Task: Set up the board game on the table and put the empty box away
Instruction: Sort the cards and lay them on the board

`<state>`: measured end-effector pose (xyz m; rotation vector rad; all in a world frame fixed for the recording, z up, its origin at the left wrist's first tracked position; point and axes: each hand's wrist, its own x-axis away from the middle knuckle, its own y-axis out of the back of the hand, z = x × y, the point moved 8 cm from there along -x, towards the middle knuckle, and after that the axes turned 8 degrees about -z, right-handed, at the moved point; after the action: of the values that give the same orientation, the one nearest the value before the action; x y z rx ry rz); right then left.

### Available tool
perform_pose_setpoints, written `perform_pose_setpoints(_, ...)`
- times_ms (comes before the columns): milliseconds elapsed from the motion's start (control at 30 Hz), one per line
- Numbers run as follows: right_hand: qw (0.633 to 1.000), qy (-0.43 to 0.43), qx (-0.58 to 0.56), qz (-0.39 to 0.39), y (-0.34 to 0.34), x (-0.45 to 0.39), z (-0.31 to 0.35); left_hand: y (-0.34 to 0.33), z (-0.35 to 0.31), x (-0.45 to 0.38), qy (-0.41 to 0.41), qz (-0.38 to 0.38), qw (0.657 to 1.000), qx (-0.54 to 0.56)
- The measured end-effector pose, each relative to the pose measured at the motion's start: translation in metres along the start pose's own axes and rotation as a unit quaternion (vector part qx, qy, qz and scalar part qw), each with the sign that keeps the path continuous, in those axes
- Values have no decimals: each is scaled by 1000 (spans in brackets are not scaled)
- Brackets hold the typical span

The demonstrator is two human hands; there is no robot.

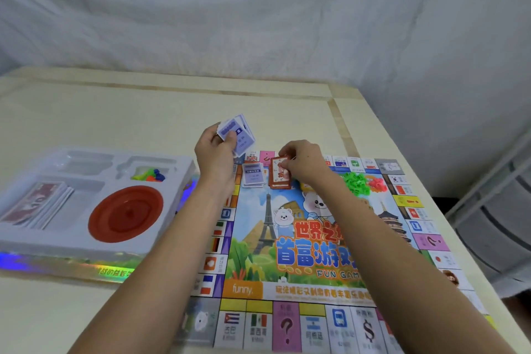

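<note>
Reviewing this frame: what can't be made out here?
All in the head view:
- Board: title text hidden by the right forearm; near edge cut off by the frame.
- Purple cards in the left hand: print blurred.
- Red deck: partly covered by the right hand.
- Box tray's small coloured pieces: too small to identify.

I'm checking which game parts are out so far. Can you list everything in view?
Game board: one, multicoloured, flat on the table's right half.
Purple cards: one small pile on the board's far edge; more fanned in the left hand.
Red cards: one stack, beside the purple pile.
Green pieces: one heap, on the board.
Red pieces: one heap, right of the green.
Box tray: one, white, left of the board.
Red dish: one, in the tray.
Paper money: one stack, tray's left.
Coloured tokens: few, tray's far compartment.
Table: one, cream.
Left hand: holding purple cards.
Right hand: on the red stack.
</note>
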<state>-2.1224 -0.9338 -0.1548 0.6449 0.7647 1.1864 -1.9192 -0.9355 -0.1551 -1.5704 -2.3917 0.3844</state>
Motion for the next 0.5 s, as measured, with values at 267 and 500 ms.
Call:
perform_pose_setpoints(267,993,-16,112,-17,-17,2,-11,-3,12,2,18,23,999,-16)
perform_pose_setpoints(500,984,71,-159,-45,42,54,23,-9,15,31,-37,134,974,-178)
